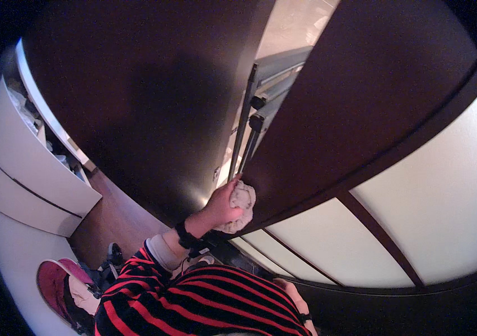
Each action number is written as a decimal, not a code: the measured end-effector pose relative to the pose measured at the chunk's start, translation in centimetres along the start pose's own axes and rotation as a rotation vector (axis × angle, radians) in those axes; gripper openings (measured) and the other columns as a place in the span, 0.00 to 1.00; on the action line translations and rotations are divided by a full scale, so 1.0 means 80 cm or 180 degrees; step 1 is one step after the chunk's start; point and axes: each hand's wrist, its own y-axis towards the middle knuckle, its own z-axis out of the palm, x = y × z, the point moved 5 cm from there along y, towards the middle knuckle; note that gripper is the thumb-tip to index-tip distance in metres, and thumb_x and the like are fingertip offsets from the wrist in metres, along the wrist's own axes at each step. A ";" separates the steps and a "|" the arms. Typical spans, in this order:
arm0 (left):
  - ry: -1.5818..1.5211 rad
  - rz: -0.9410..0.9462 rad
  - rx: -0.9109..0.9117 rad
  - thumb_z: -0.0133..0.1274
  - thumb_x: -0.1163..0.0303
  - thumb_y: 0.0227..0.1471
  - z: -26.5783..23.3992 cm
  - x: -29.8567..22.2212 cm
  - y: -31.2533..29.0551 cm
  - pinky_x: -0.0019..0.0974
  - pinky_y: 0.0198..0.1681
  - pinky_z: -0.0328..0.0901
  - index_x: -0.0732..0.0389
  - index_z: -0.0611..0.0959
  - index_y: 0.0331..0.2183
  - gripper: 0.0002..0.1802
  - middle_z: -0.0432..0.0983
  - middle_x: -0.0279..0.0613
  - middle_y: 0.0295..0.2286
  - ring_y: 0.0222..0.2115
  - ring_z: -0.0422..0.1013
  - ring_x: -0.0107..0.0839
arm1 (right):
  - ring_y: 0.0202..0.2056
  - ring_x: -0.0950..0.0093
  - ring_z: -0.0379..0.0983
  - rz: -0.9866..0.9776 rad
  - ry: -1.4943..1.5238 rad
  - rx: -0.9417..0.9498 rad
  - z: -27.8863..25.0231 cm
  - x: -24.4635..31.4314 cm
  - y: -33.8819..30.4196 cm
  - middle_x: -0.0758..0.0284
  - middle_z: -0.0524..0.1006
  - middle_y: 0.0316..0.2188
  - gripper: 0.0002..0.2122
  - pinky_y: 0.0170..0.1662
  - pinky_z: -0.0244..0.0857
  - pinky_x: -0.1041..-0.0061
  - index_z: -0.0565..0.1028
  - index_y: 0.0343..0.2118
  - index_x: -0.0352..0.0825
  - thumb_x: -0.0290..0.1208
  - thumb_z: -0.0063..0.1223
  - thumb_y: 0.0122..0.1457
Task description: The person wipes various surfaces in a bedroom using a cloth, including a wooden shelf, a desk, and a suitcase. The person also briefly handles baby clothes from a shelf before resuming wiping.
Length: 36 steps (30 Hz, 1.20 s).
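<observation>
Stretched forward, my left hand [221,207] is closed round a crumpled whitish cloth [242,204]. The cloth is at the lower edge of a dark brown panel [339,112], beside a narrow gap; whether it presses on the panel I cannot tell. Left of the gap stands another dark brown door panel [154,101]. Low beside my body in the striped shirt, my right hand [293,294] shows only in part, its fingers hidden.
Through the gap show dark metal poles [244,129] with black knobs. A frosted-pane door [328,241] lies to the right. At the left are an open white drawer [37,162] holding things and a dark pink stroller-like item [56,288].
</observation>
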 end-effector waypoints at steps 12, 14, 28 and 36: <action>-0.0405 0.0176 0.1028 0.57 0.73 0.35 0.032 -0.005 -0.005 0.39 0.54 0.62 0.64 0.57 0.59 0.48 0.67 0.57 0.50 0.50 0.66 0.49 | 0.39 0.72 0.77 -0.1565 0.0063 -0.1259 0.003 0.104 0.074 0.62 0.78 0.41 0.16 0.40 0.70 0.76 0.71 0.49 0.31 0.17 0.46 0.56; -0.0446 0.0642 0.1125 0.57 0.73 0.35 0.039 -0.015 -0.007 0.38 0.55 0.61 0.66 0.57 0.59 0.48 0.66 0.57 0.51 0.51 0.66 0.47 | 0.42 0.66 0.76 -0.1201 0.0337 -0.1467 0.000 0.102 0.072 0.58 0.76 0.44 0.24 0.42 0.71 0.71 0.66 0.53 0.34 0.13 0.46 0.52; -0.1876 0.1075 0.2266 0.54 0.84 0.34 0.120 0.022 -0.003 0.32 0.56 0.57 0.60 0.60 0.60 0.47 0.66 0.42 0.52 0.51 0.64 0.29 | 0.55 0.66 0.65 -0.0747 0.0885 -0.2644 0.047 0.123 0.033 0.58 0.62 0.58 0.37 0.51 0.67 0.72 0.51 0.62 0.35 0.09 0.45 0.47; -0.1395 0.0806 0.3165 0.58 0.76 0.35 0.171 0.048 -0.001 0.31 0.47 0.63 0.60 0.60 0.59 0.46 0.72 0.46 0.43 0.43 0.68 0.30 | 0.53 0.65 0.67 -0.0300 0.0398 -0.3388 0.073 0.109 0.056 0.57 0.67 0.53 0.34 0.50 0.65 0.71 0.56 0.59 0.34 0.12 0.48 0.46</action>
